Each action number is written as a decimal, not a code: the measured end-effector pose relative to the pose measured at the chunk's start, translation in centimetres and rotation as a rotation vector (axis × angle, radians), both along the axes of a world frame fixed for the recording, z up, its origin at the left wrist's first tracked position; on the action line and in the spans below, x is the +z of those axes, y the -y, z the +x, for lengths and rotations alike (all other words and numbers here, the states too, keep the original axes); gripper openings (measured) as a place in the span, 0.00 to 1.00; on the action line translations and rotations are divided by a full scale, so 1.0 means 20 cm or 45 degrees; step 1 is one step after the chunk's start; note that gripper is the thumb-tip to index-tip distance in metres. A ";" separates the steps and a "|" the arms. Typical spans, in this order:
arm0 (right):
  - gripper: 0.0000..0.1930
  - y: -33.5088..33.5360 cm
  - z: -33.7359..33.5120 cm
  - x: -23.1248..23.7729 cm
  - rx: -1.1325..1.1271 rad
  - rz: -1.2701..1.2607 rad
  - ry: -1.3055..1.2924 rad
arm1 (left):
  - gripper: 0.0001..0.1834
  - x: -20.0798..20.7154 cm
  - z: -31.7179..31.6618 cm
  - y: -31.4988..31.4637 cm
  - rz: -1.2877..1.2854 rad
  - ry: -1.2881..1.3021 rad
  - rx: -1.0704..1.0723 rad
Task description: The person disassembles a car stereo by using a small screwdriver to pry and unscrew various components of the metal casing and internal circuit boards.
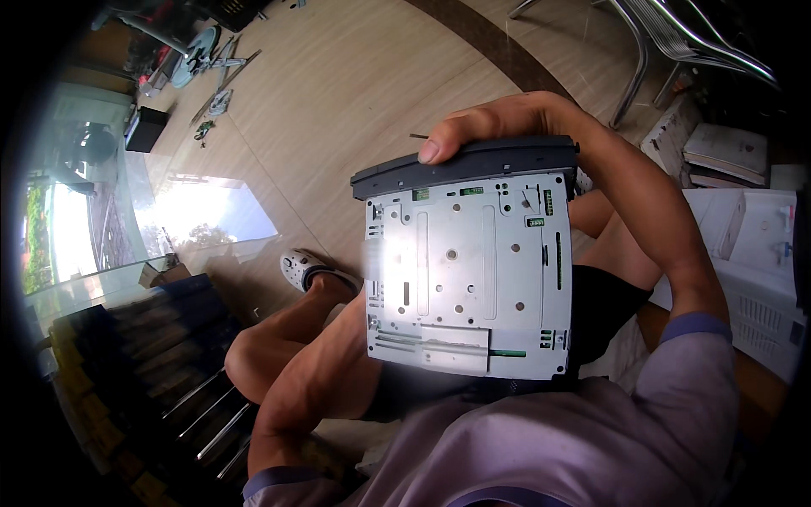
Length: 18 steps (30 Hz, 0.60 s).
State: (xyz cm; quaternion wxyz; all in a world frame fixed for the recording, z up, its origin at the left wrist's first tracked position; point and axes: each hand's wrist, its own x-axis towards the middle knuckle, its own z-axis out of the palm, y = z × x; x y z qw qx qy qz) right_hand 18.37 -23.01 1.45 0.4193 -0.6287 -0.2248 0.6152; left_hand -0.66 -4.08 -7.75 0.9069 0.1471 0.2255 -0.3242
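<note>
A car stereo unit (470,253) is held up over my lap, its flat silver metal casing turned up at me. Along its far side runs a dark plastic front panel (473,164). My right hand (486,122) is closed over that panel, thumb pressed against its upper edge and the other fingers out of sight behind it. A thin dark rod (418,136) pokes out beside the thumb; what it belongs to is hidden. My left forearm (325,359) runs up to the unit's left side, and my left hand is concealed behind the casing.
Metal chair legs (634,59) stand at the far right. Books (726,152) and a white plastic case (760,262) lie at my right. Stacked boxes (144,338) and a glass pane (93,220) are at my left. Scattered parts (221,101) lie on the tiled floor.
</note>
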 end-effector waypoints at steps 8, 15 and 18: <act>0.36 0.01 0.03 0.01 -0.148 -0.106 0.043 | 0.33 -0.04 0.02 0.02 -0.030 -0.040 -0.060; 0.25 0.09 0.01 -0.01 -0.020 0.496 0.368 | 0.31 -0.05 0.03 0.03 -0.029 -0.062 -0.063; 0.26 0.16 -0.08 -0.02 -0.195 0.667 0.592 | 0.30 -0.05 0.05 0.03 -0.030 -0.057 -0.049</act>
